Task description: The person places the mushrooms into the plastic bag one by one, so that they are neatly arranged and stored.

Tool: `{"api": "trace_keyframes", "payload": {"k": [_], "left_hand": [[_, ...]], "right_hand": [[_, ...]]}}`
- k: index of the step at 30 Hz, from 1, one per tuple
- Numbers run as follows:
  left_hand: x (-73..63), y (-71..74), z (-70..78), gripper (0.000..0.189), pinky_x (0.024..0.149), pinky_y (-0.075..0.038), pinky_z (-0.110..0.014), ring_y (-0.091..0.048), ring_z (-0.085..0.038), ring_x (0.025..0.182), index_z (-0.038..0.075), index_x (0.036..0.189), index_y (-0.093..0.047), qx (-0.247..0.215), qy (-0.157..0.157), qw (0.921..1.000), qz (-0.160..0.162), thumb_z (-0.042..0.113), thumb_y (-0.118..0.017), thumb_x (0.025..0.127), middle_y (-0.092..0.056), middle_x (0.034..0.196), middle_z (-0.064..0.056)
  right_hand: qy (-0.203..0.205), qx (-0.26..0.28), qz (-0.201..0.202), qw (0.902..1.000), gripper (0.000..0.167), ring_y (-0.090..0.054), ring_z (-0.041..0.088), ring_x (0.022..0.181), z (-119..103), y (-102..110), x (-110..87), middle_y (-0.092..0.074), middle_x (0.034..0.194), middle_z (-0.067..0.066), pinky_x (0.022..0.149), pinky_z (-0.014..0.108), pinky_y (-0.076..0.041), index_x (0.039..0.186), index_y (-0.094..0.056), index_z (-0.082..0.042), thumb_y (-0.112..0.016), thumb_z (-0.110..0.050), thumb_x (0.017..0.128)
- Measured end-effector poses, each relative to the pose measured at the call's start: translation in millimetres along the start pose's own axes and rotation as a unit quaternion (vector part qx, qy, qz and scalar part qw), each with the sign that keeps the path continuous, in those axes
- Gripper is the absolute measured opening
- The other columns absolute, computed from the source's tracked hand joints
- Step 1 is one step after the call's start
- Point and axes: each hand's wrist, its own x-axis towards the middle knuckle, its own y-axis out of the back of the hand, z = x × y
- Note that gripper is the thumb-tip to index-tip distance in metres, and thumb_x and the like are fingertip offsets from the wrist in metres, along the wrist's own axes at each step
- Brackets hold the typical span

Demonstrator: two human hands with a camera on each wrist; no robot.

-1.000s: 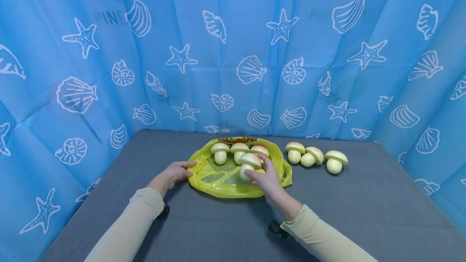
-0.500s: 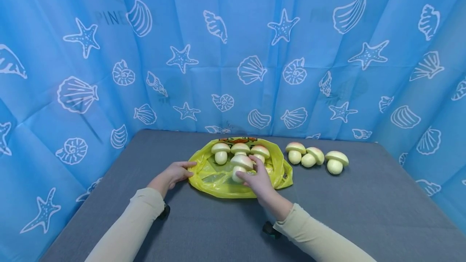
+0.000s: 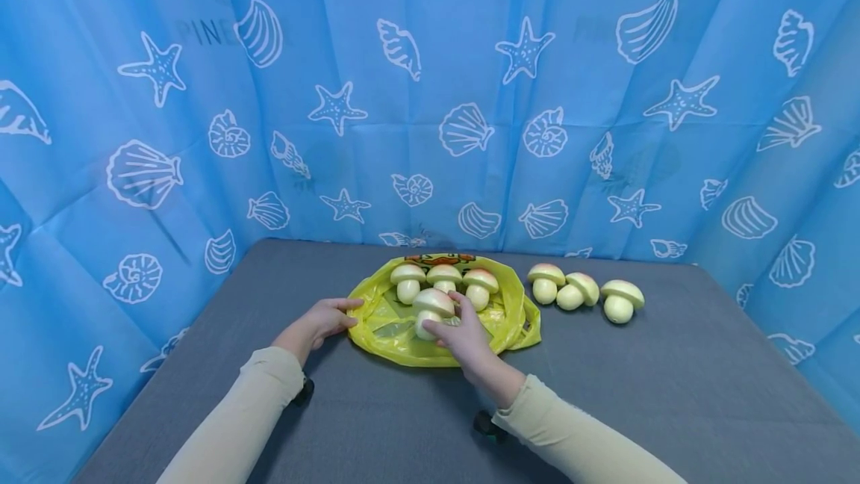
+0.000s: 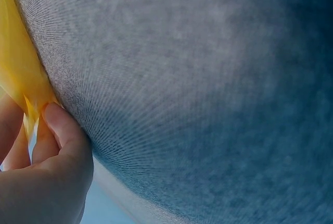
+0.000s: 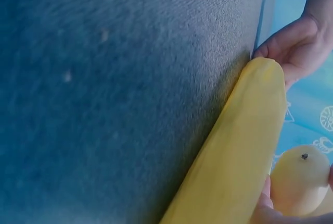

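A yellow plastic bag (image 3: 403,355) lies on the grey tabletop, its mouth spread wide toward the head camera. My left hand (image 3: 322,320) pinches the bag's left edge; in the left wrist view the thumb and fingers (image 4: 65,125) grip the gathered plastic (image 4: 18,57). With my right hand (image 3: 466,338) I hold a mushroom (image 3: 433,302), cap up, over the bag's opening. Its pale round underside (image 5: 299,182) shows beyond the bag wall (image 5: 234,146) in the right wrist view. Three more mushrooms (image 3: 407,275) stand in a row along the bag's back side.
To the right of the bag, three mushrooms (image 3: 546,273) sit on the grey cloth (image 3: 672,379), one of them (image 3: 571,296) tilted. A blue curtain (image 3: 430,95) with white shells and starfish hangs behind the table and at both sides.
My right hand has carried its mushroom leftward across the bag's opening and slightly lower. The left hand has stayed at the bag's edge.
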Motion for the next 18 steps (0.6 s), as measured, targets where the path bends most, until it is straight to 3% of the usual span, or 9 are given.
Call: {"api": "trace_keyframes", "payload": {"k": [7,18], "left_hand": [[2.0,0.3,-0.7,0.048,0.11,-0.032,-0.046,-0.026,-0.037,0.141,0.005,0.143,-0.048,-0.001,0.002,1.0,-0.002,0.0,-0.055,0.096,-0.026,0.155,-0.023],[-2.2,-0.3,1.3,0.047,0.109,-0.034,-0.046,-0.029,-0.037,0.14,0.003,0.142,-0.049,-0.007,-0.003,1.0,-0.001,-0.002,-0.055,0.095,-0.027,0.154,-0.024]], "right_hand": [[-0.003,-0.003,-0.004,1.0,0.072,-0.056,0.031,0.102,0,-8,1.8,-0.028,0.145,0.032,0.082,0.044,-0.052,0.149,-0.026,0.0,-0.068,-0.009,0.09],[-0.005,-0.004,-0.019,0.9998,0.075,-0.054,0.037,0.111,3,-25,6.7,-0.027,0.147,0.032,0.082,0.044,-0.053,0.15,-0.024,0.001,-0.068,-0.008,0.09]]}}
